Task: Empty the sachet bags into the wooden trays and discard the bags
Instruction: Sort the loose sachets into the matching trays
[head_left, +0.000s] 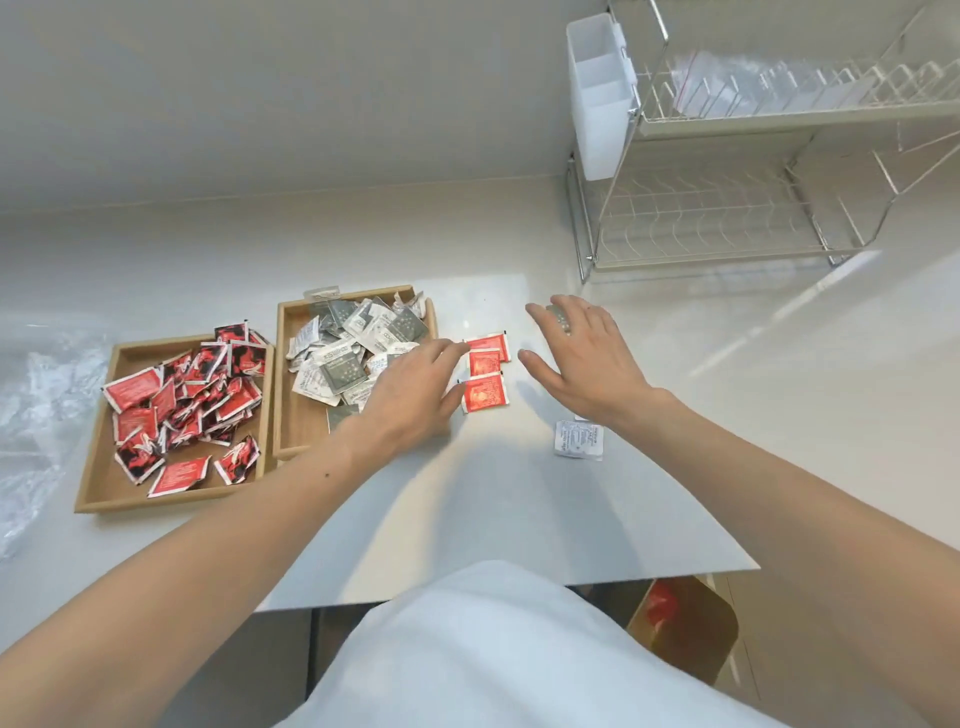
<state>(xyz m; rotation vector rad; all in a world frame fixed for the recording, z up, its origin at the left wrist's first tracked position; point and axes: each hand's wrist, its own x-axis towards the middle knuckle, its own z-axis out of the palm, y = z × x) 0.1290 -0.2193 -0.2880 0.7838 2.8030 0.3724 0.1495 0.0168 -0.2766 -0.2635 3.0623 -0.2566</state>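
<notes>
On the pale white counter (519, 493), three loose red foil sachets (485, 371) lie just right of the shallow wooden tray of grey-white sachets (279, 379), between the left hand (410, 395), fingers straight, and the spread right hand (587, 358); best gathered into one stack before lifting.

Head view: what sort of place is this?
Probably a kitchen counter: a two-tier wire dish rack with a white cutlery holder stands on the pale countertop by the wall.
</notes>
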